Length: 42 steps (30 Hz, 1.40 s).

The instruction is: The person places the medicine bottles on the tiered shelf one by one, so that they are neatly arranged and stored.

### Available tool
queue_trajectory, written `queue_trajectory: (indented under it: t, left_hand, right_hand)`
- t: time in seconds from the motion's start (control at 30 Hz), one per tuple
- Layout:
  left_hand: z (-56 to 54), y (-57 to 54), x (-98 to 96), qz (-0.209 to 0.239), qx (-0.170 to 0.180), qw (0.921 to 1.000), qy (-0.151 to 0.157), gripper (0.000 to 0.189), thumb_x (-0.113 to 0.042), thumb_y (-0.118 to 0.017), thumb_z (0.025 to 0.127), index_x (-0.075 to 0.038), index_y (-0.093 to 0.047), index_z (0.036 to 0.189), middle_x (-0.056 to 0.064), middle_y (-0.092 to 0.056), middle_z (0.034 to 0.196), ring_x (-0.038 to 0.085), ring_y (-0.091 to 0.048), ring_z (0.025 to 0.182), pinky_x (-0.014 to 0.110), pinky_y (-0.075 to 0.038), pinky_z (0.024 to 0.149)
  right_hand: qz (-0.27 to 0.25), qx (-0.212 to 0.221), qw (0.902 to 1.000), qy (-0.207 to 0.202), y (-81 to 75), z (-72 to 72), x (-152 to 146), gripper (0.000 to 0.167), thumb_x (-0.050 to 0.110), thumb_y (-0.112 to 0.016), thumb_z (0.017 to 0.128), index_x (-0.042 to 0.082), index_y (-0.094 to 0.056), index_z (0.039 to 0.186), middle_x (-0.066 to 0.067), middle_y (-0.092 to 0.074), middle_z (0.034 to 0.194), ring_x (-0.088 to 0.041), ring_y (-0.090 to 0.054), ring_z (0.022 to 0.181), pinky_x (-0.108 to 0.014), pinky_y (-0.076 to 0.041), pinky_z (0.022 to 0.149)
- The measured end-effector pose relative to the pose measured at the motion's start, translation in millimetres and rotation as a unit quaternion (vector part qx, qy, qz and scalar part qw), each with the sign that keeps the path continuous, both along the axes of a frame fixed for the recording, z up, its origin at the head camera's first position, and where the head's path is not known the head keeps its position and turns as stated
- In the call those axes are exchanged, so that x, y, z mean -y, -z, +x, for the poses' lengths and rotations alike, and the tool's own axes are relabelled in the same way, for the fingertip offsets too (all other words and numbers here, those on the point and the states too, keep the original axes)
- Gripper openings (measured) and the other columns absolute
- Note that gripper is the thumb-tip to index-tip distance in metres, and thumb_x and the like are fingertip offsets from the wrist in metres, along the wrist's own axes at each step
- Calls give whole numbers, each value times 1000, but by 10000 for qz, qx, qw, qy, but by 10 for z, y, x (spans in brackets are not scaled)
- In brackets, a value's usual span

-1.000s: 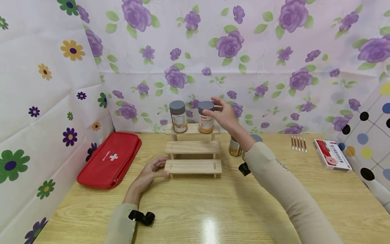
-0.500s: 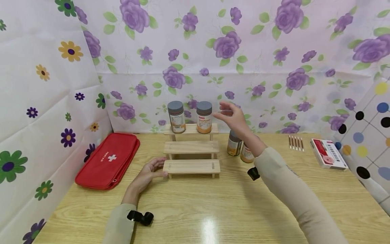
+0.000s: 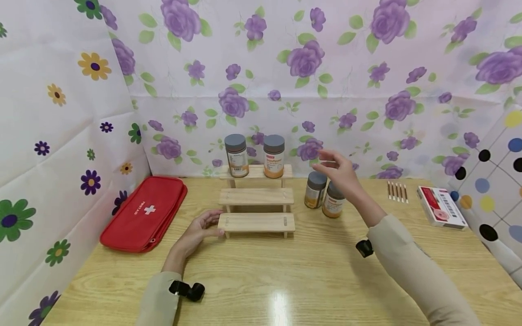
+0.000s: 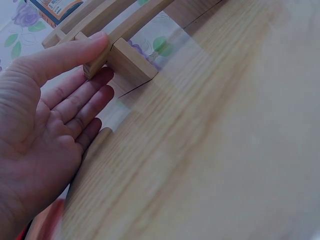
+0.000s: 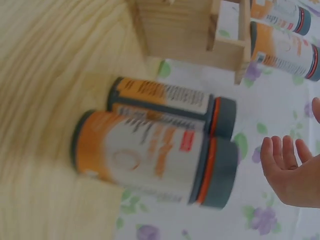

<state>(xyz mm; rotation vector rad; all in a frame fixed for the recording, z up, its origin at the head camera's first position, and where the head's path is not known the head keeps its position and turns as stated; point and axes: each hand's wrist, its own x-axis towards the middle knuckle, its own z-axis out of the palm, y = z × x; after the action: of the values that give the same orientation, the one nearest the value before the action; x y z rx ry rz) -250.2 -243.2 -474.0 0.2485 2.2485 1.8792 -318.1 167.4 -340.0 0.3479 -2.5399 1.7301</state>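
A three-step wooden stand (image 3: 257,222) sits mid-table. My left hand (image 3: 195,233) holds the left end of its lowest step; in the left wrist view the thumb lies on the board's edge and the fingers reach beneath it. Two grey-lidded supplement jars, a left one (image 3: 236,159) and a right one (image 3: 273,159), stand upright on the top step. Right of the stand, a rear jar (image 3: 315,192) and a front jar (image 3: 333,202) stand close together on the table. Just above these two, my right hand (image 3: 341,175) hovers with fingers loosely extended, holding nothing.
A red first aid pouch (image 3: 144,213) lies left of the stand. At the back right are several cotton swabs (image 3: 397,192) and a red and white box (image 3: 442,207). Flowered sheeting (image 3: 350,68) hangs behind the table.
My right hand has let go of the right jar on the top step and moved right and down, above the two table jars. The left hand stays at the stand.
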Motion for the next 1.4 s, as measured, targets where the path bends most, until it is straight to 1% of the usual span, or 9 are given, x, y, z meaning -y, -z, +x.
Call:
queue_trajectory:
  t: [0.17, 0.37, 0.43, 0.63, 0.7, 0.87, 1.0, 1.13, 1.4]
  left_hand:
    - [3, -7, -12, 0, -3, 10000, 22, 66, -9, -73, 84, -1, -43, 143, 18, -52, 140, 9, -50, 116, 21, -43, 95]
    - [0, -19, -2, -45, -37, 10000, -16, 66, -9, -73, 84, -1, -43, 142, 17, -53, 138, 7, -51, 114, 21, -44, 95]
    - [8, -10, 3, -60, -25, 10000, -45, 66, -8, -73, 84, -1, -43, 142, 16, -53, 138, 6, -52, 113, 20, -44, 94]
    - [36, 14, -2, -67, 20, 10000, -19, 67, -8, -72, 84, 0, -41, 144, 18, -52, 139, 6, -52, 113, 20, -44, 94]
    - [33, 9, -4, -68, -1, 10000, 10, 68, -9, -72, 85, 0, -41, 144, 19, -50, 140, 7, -51, 114, 20, -45, 93]
    - [9, -9, -2, -10, -56, 10000, 38, 69, -8, -72, 85, 1, -39, 145, 22, -48, 143, 6, -51, 114, 19, -45, 93]
    - [-4, -17, 11, -13, -78, 10000, 3, 67, -6, -72, 85, 1, -41, 144, 18, -51, 140, 4, -53, 112, 19, -45, 92]
    - [-4, -10, 19, -49, -56, 10000, -27, 66, -6, -72, 85, 1, -41, 143, 14, -54, 136, 4, -53, 111, 19, -45, 92]
    - [-9, -19, 18, -86, -21, 10000, 41, 68, -9, -72, 86, 0, -39, 145, 21, -49, 141, 8, -51, 114, 21, -44, 94]
  right_hand:
    - [-26, -62, 9999, 108, 102, 32, -200, 66, 38, -64, 93, 12, -39, 148, -16, -46, 144, -32, -46, 131, -48, -40, 108]
    - [44, -11, 9994, 349, 202, 53, -358, 64, 38, -64, 94, 12, -41, 147, -17, -46, 144, -28, -47, 128, -33, -45, 101]
    - [120, -19, 9993, 352, 250, 61, -404, 63, 37, -63, 94, 11, -41, 148, -17, -46, 145, -29, -46, 129, -32, -46, 99]
    - [204, 103, 9994, 272, 375, 102, -533, 64, 33, -62, 96, 8, -38, 149, -19, -40, 150, -37, -39, 136, -51, -39, 106]
    - [203, 192, 9994, 228, 398, 112, -571, 66, 35, -63, 95, 7, -36, 149, -20, -39, 150, -38, -36, 137, -54, -37, 108]
    - [447, 428, 9979, -203, 443, 105, -663, 76, 35, -65, 94, 9, -27, 154, -22, -32, 154, -43, -28, 143, -61, -31, 111]
    - [517, 724, 9945, -559, 490, 81, -712, 82, 33, -66, 93, 12, -19, 157, -22, -23, 159, -44, -22, 145, -63, -26, 112]
    - [569, 876, 9922, -677, 549, 80, -740, 85, 33, -66, 93, 13, -15, 157, -24, -20, 159, -46, -22, 145, -64, -27, 112]
    - [550, 936, 9914, -730, 618, 99, -764, 86, 29, -67, 92, 12, -14, 158, -26, -27, 155, -47, -25, 143, -63, -30, 111]
